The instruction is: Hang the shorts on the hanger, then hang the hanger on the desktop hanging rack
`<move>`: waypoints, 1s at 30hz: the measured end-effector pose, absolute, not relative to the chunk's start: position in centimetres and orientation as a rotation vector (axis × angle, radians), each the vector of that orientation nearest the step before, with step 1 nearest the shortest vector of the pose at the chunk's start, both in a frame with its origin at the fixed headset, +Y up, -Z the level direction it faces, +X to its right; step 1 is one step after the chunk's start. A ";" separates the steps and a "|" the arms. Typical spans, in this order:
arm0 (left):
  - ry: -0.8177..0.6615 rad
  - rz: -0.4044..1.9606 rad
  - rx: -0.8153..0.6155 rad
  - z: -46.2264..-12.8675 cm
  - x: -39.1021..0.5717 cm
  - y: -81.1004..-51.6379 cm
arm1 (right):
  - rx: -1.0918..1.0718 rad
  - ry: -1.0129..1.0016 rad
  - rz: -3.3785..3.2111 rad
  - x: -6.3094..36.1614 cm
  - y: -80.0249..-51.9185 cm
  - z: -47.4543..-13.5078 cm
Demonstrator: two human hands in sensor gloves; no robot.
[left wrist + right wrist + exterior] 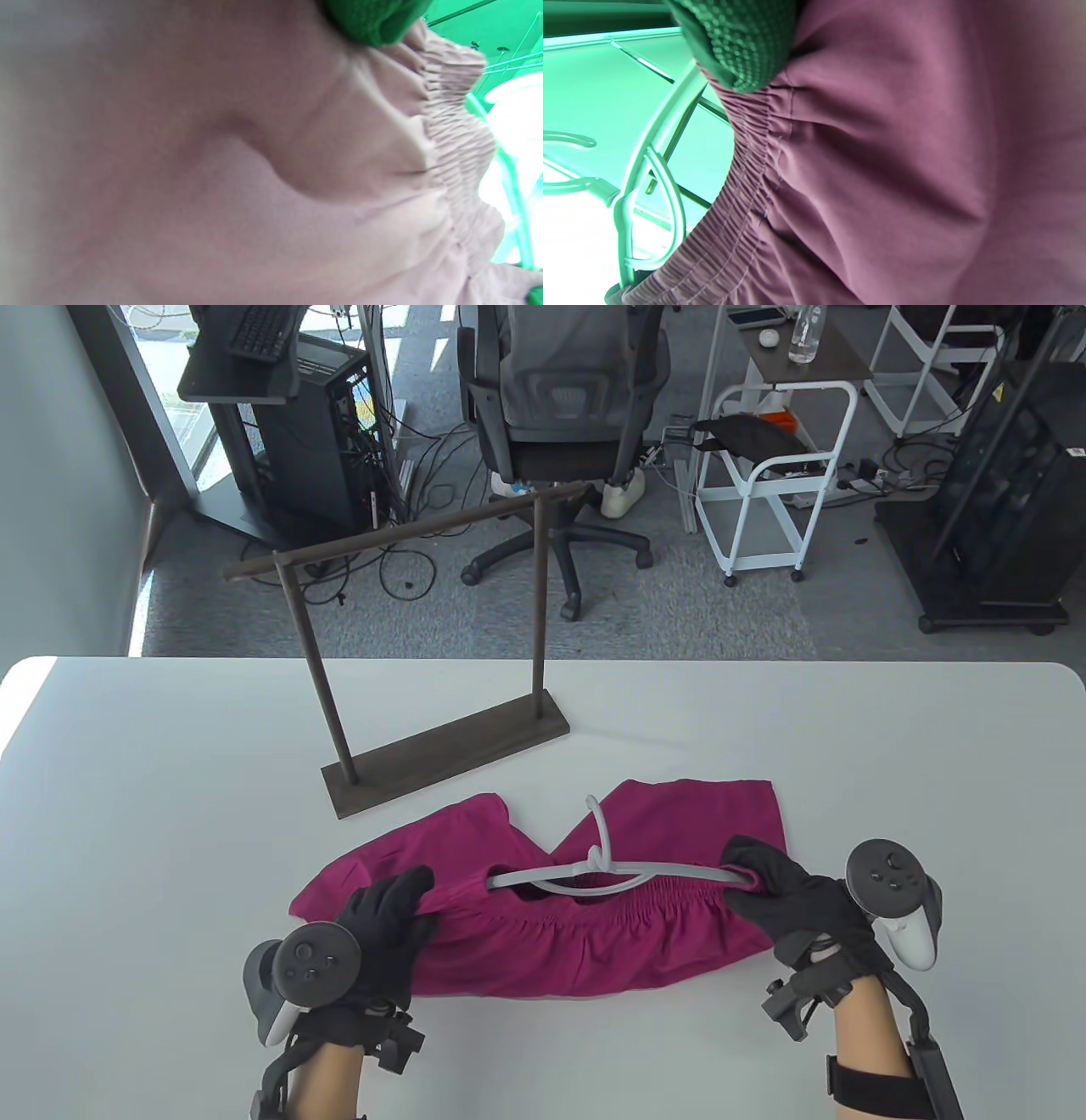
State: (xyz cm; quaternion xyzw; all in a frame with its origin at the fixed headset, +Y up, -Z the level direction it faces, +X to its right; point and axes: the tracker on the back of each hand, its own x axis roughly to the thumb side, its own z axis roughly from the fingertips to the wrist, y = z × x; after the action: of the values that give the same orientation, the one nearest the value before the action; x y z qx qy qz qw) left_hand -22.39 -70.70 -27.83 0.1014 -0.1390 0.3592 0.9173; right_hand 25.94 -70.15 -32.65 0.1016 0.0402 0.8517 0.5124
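Observation:
Magenta shorts [594, 942] lie flat on the white table [127, 814], elastic waistband facing away from me. A grey plastic hanger [670, 869] lies across the waistband opening, its hook [599, 831] pointing at the rack. My left hand [399, 903] holds the waistband's left part, fingers curled over the fabric. My right hand [751, 878] grips the waistband's right end where the hanger's arm disappears under the cloth. The wrist views show the shorts [254, 190] [903, 169] close up, a gloved fingertip [369, 21] [742, 42] on the elastic, and the hanger [513, 178] [666, 123] beyond.
The dark wooden desktop rack [441, 746] stands just behind the shorts, its top bar [407, 530] slanting up to the right with nothing hanging on it. Past the table's far edge are an office chair [560, 415] and a white cart [764, 475].

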 end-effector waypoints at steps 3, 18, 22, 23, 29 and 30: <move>-0.291 0.746 0.240 -27.8 -22.1 -70.8 | 0.227 0.119 2.058 26.0 -70.5 -32.8; -0.178 0.692 0.379 -28.5 -23.5 -69.3 | -0.042 -0.057 2.256 28.3 -69.4 -31.8; -0.141 0.674 0.435 -28.9 -23.8 -67.5 | -0.147 -0.037 2.328 29.1 -70.1 -31.9; -0.138 0.678 0.441 -29.1 -23.8 -66.8 | -0.148 -0.030 2.327 29.1 -70.2 -31.9; -0.106 0.676 0.513 -30.5 -24.3 -61.1 | -0.129 -0.008 2.340 28.5 -70.3 -31.9; -0.101 0.680 0.518 -30.7 -24.4 -60.4 | -0.128 -0.009 2.345 28.5 -70.3 -31.9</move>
State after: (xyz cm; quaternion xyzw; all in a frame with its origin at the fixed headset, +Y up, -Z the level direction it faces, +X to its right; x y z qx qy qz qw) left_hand -24.45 -60.39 -30.69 0.2510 -0.0489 0.3298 0.9087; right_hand 28.50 -70.29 -31.90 -0.0502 -0.0036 0.9211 0.3861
